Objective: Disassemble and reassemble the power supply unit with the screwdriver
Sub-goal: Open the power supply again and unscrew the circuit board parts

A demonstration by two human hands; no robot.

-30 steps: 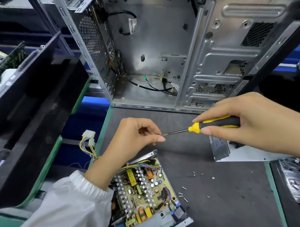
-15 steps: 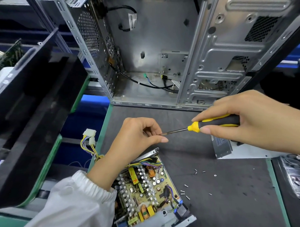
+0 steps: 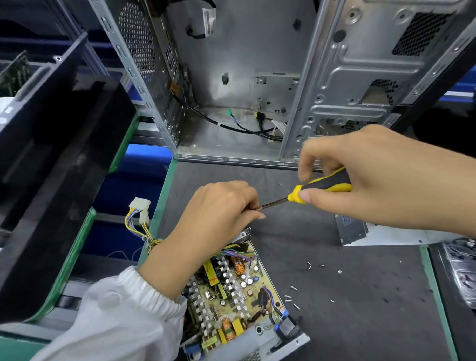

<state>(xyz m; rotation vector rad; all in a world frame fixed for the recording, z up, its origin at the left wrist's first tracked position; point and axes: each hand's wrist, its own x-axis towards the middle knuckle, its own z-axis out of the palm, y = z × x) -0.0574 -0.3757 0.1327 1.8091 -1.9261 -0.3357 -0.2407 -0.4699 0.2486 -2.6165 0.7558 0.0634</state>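
Counts on the bench:

- Hands: two, a left hand [image 3: 221, 208] and a right hand [image 3: 371, 178].
- Screwdriver [image 3: 319, 188]: one, yellow and black handle.
- Open power supply unit [image 3: 235, 302]: one, circuit board exposed.
- White connectors [image 3: 140, 208] on its wire bundle: two.
- Copper-wound coils on the board: two clearly seen, an upper coil [image 3: 237, 264] and a lower coil [image 3: 227, 327].
- Loose screws [image 3: 309, 266] on the dark mat [image 3: 358, 324]: roughly ten; several are tiny specks, so the tally is uncertain.
- Computer case [image 3: 244, 72]: one, side open.
- Flat metal cover [image 3: 352, 229]: one, lying under the right hand.
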